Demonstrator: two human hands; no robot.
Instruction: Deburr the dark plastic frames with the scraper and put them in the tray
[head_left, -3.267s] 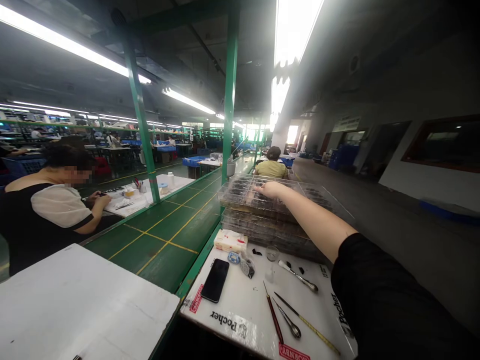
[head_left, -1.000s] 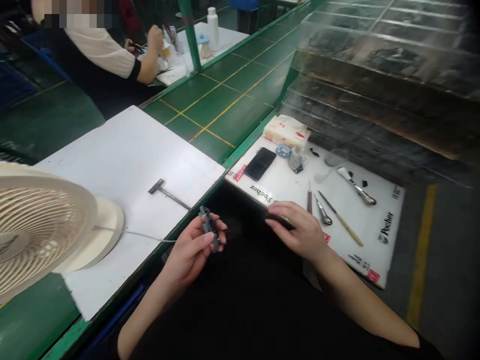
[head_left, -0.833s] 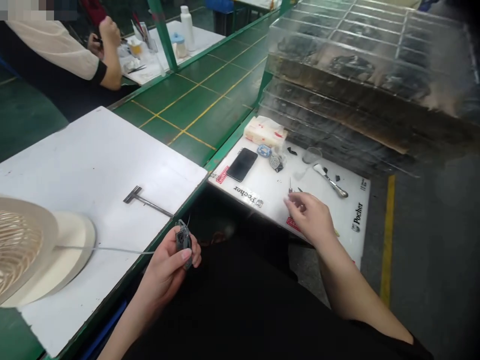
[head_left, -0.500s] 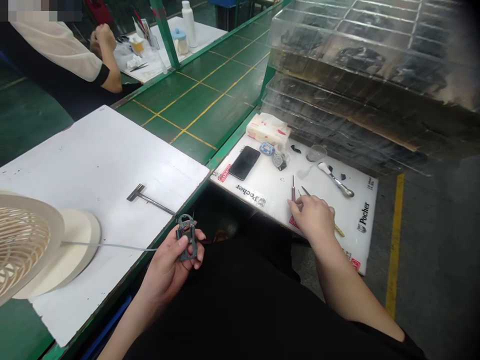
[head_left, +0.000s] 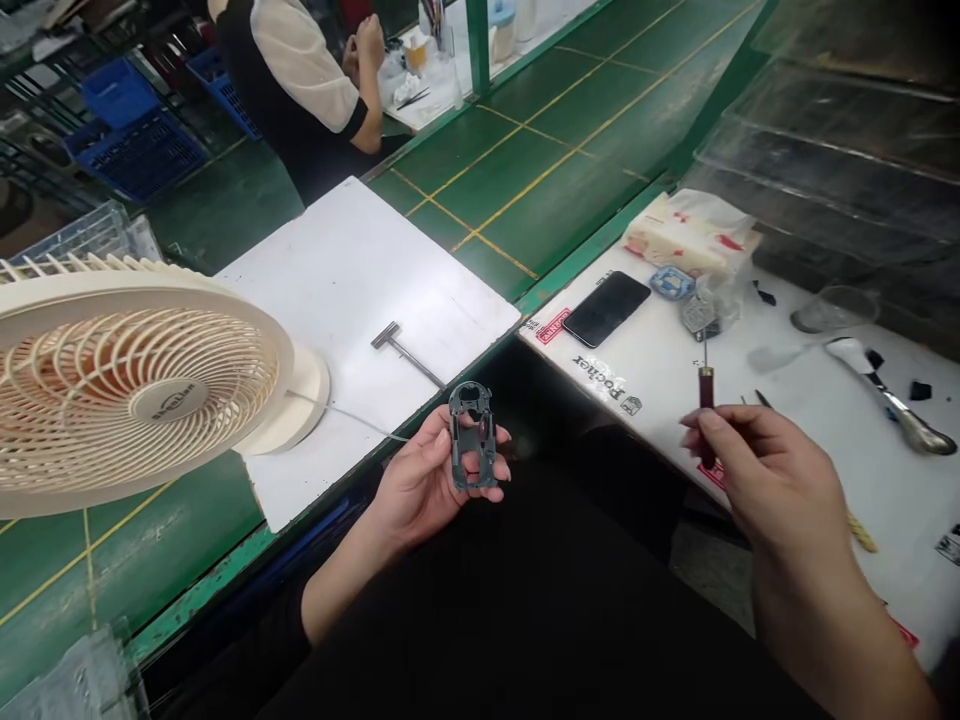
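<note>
Bench work in the hands, with places given from the phone (head_left: 606,308) on the right-hand white board (head_left: 654,362). The dark grey frame (head_left: 469,437) is in the left hand (head_left: 420,480), to the left of the phone and on the person's side of it, its cut-outs facing the camera. The red-handled tool (head_left: 706,395) is in the right hand (head_left: 784,480), to the right of the phone and likewise on the person's side. As to progress, frame and tool are both taken up but well apart; work of the tip on the frame is judged not to be under way at this instant, and how much of the frame is finished cannot be told. Left fingers: half-curled around the frame, thumb along its left edge, fingertips showing past its right. Right fingers: drawn together in a pinch, thumb against the handle, the slender tip directed away from the person. In view the tip overlaps the plastic-wrapped piece (head_left: 697,312) right of the phone; whether they touch is unclear. Farther right of the phone lies the yellow-handled tool (head_left: 862,531), partly hidden by the right hand.
</note>
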